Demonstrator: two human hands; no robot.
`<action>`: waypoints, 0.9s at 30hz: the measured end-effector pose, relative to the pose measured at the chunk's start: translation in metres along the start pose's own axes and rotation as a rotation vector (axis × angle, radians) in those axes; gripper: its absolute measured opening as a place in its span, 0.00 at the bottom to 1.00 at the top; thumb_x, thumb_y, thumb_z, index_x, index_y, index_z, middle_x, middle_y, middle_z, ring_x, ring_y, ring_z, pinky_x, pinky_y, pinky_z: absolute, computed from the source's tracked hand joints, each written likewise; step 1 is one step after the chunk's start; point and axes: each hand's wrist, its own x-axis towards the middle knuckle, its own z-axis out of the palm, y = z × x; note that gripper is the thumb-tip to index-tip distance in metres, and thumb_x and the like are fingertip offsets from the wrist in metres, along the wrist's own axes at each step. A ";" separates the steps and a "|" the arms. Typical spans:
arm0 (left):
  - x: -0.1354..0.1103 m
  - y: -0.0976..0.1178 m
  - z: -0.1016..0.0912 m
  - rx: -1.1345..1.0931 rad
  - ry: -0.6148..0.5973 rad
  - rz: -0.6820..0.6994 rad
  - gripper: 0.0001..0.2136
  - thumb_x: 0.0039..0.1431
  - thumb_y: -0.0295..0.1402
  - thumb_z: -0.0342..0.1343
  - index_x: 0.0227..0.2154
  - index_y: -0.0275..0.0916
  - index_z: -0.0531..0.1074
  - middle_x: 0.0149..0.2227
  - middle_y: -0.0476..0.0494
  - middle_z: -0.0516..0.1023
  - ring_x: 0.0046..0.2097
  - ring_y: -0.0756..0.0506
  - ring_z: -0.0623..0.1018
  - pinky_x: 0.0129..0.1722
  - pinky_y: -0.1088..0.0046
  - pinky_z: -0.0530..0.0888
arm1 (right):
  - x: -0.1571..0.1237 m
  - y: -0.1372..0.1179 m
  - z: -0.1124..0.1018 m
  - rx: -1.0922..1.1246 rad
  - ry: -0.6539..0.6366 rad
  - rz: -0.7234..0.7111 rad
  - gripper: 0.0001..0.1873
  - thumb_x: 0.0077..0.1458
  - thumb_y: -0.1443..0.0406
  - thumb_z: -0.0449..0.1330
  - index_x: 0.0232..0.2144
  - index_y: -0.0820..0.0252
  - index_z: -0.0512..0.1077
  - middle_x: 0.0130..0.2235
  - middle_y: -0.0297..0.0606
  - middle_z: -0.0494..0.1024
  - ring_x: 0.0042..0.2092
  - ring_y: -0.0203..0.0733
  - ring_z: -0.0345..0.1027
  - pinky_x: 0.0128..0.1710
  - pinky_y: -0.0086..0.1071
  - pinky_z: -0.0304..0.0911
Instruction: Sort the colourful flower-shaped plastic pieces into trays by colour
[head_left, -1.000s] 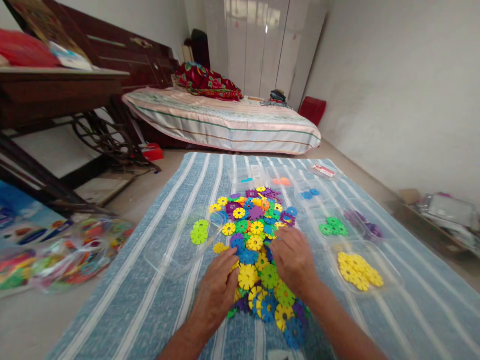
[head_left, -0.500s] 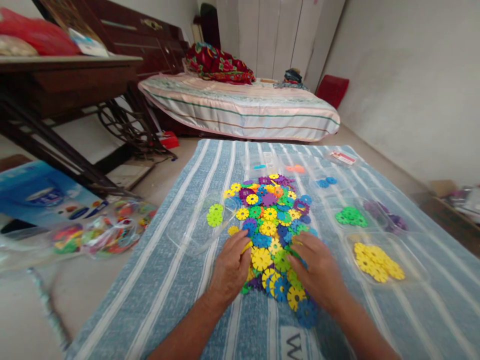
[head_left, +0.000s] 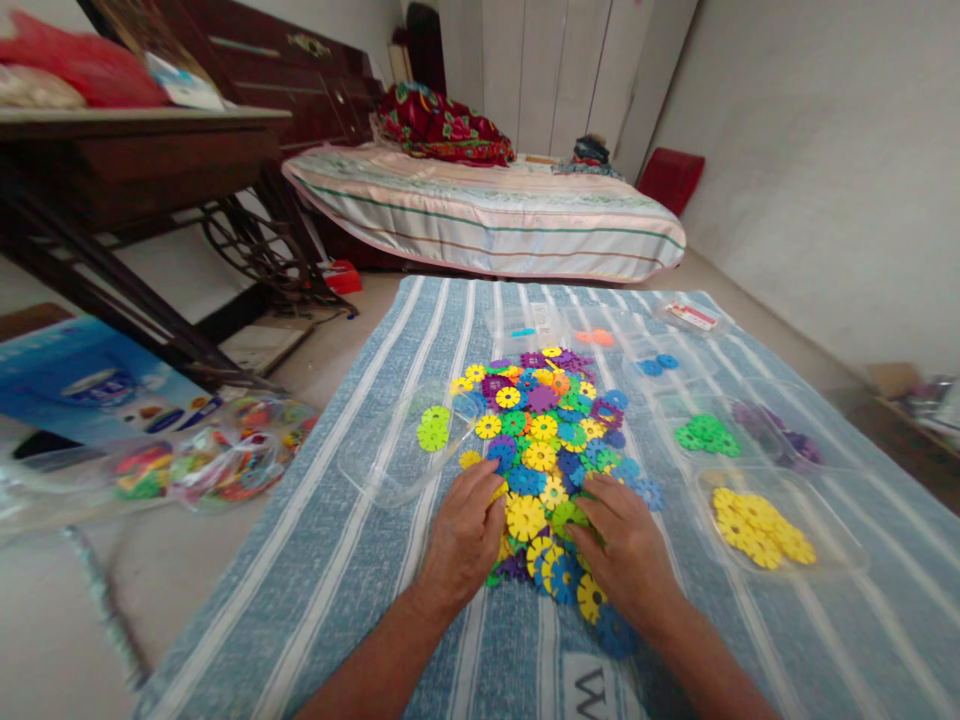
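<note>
A heap of flat, flower-shaped plastic discs [head_left: 544,440] in yellow, blue, green, purple and orange lies in the middle of a blue-and-white striped cloth [head_left: 360,560]. Both hands rest palm-down on the near end of the heap. My left hand [head_left: 461,535] lies on its left edge, fingers flat and slightly bent, touching yellow discs. My right hand [head_left: 626,555] covers the right edge, its fingertips on a green disc. What lies under either palm is hidden.
Clear plastic trays ring the heap: yellow discs [head_left: 761,527] at the right, green discs [head_left: 703,435], purple discs [head_left: 780,432], blue discs [head_left: 656,364], orange discs [head_left: 594,337], and lime discs [head_left: 433,430] at the left. Bags of toys [head_left: 217,465] lie on the floor. A bed [head_left: 487,215] and a dark table [head_left: 135,160] stand behind.
The view dropped and shifted, then steadied. Both hands drew slightly nearer on the heap; the right hand moved inward onto a green disc. The heap looks a little more gathered.
</note>
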 end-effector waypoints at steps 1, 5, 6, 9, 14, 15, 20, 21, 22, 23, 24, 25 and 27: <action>0.000 0.002 -0.002 0.013 0.007 0.018 0.10 0.58 0.28 0.46 0.40 0.38 0.70 0.49 0.38 0.73 0.52 0.42 0.71 0.52 0.58 0.71 | 0.000 0.000 0.000 0.020 0.020 0.001 0.07 0.53 0.66 0.57 0.36 0.58 0.73 0.44 0.43 0.74 0.51 0.48 0.64 0.49 0.47 0.63; 0.006 0.019 -0.011 0.010 -0.011 0.112 0.10 0.58 0.28 0.48 0.41 0.38 0.70 0.49 0.38 0.73 0.53 0.42 0.69 0.53 0.57 0.69 | 0.003 -0.003 -0.002 0.126 0.093 0.046 0.07 0.55 0.66 0.55 0.32 0.57 0.74 0.42 0.41 0.76 0.48 0.46 0.67 0.49 0.46 0.64; 0.007 0.025 -0.012 -0.015 -0.032 0.137 0.10 0.58 0.29 0.48 0.42 0.38 0.69 0.48 0.39 0.73 0.53 0.42 0.70 0.53 0.58 0.69 | 0.003 -0.005 -0.003 0.160 0.098 0.067 0.07 0.55 0.66 0.55 0.32 0.57 0.74 0.41 0.41 0.76 0.47 0.45 0.68 0.49 0.46 0.65; 0.011 0.040 -0.013 -0.118 -0.141 0.181 0.09 0.59 0.30 0.48 0.41 0.37 0.69 0.42 0.40 0.76 0.46 0.44 0.73 0.48 0.63 0.71 | 0.005 -0.013 -0.006 0.275 0.079 0.121 0.08 0.55 0.65 0.56 0.32 0.56 0.75 0.41 0.40 0.76 0.46 0.43 0.69 0.48 0.44 0.66; 0.012 0.055 -0.015 -0.156 -0.278 0.086 0.09 0.60 0.30 0.47 0.27 0.38 0.69 0.27 0.47 0.74 0.33 0.48 0.72 0.33 0.72 0.70 | 0.010 -0.025 -0.011 0.432 0.054 0.146 0.08 0.56 0.64 0.56 0.33 0.54 0.75 0.39 0.39 0.77 0.44 0.42 0.70 0.47 0.40 0.68; 0.014 0.055 -0.019 -0.155 -0.277 0.081 0.09 0.60 0.30 0.47 0.26 0.39 0.69 0.26 0.47 0.74 0.32 0.49 0.72 0.32 0.72 0.70 | 0.011 -0.026 -0.013 0.443 0.047 0.150 0.08 0.56 0.63 0.56 0.33 0.54 0.75 0.39 0.39 0.77 0.44 0.42 0.71 0.46 0.39 0.68; 0.045 0.028 -0.062 -0.026 -0.140 0.015 0.09 0.60 0.34 0.47 0.30 0.39 0.71 0.29 0.48 0.76 0.33 0.48 0.74 0.36 0.71 0.71 | 0.013 -0.011 -0.026 0.370 0.079 0.184 0.08 0.56 0.62 0.56 0.36 0.54 0.74 0.40 0.38 0.78 0.43 0.42 0.71 0.47 0.40 0.67; 0.054 0.017 -0.070 0.039 -0.107 -0.005 0.09 0.59 0.34 0.47 0.31 0.39 0.72 0.31 0.47 0.77 0.35 0.47 0.74 0.38 0.70 0.71 | 0.013 -0.006 -0.028 0.351 0.098 0.197 0.08 0.56 0.62 0.56 0.35 0.54 0.74 0.39 0.38 0.78 0.43 0.42 0.71 0.46 0.40 0.67; 0.062 0.004 -0.077 0.123 -0.092 -0.023 0.10 0.59 0.34 0.47 0.32 0.39 0.72 0.33 0.46 0.77 0.36 0.46 0.74 0.38 0.68 0.71 | 0.011 -0.002 -0.031 0.332 0.117 0.212 0.08 0.56 0.62 0.56 0.35 0.55 0.74 0.39 0.37 0.78 0.43 0.42 0.71 0.46 0.39 0.68; 0.070 -0.009 -0.082 0.212 -0.115 -0.034 0.10 0.58 0.34 0.46 0.31 0.39 0.73 0.33 0.45 0.77 0.36 0.45 0.75 0.38 0.67 0.72 | 0.010 0.002 -0.033 0.315 0.133 0.226 0.08 0.56 0.62 0.55 0.35 0.55 0.74 0.38 0.37 0.78 0.42 0.42 0.71 0.45 0.39 0.68; 0.076 -0.021 -0.084 0.305 -0.154 -0.056 0.11 0.57 0.34 0.46 0.29 0.39 0.73 0.31 0.45 0.77 0.35 0.45 0.75 0.38 0.66 0.72 | 0.007 0.006 -0.034 0.298 0.146 0.236 0.08 0.56 0.62 0.55 0.34 0.55 0.74 0.38 0.37 0.78 0.42 0.42 0.71 0.45 0.39 0.68; 0.082 -0.032 -0.084 0.382 -0.207 -0.075 0.12 0.56 0.33 0.44 0.28 0.38 0.73 0.29 0.45 0.76 0.34 0.45 0.75 0.37 0.67 0.72 | 0.005 0.009 -0.035 0.282 0.157 0.240 0.08 0.55 0.62 0.55 0.34 0.56 0.74 0.38 0.37 0.78 0.42 0.41 0.71 0.44 0.38 0.68; 0.089 -0.046 -0.082 0.496 -0.327 -0.140 0.11 0.54 0.30 0.45 0.25 0.37 0.72 0.26 0.45 0.75 0.31 0.45 0.75 0.34 0.67 0.72 | -0.002 0.012 -0.037 0.256 0.164 0.232 0.08 0.55 0.62 0.56 0.33 0.56 0.74 0.37 0.37 0.78 0.41 0.41 0.71 0.44 0.37 0.68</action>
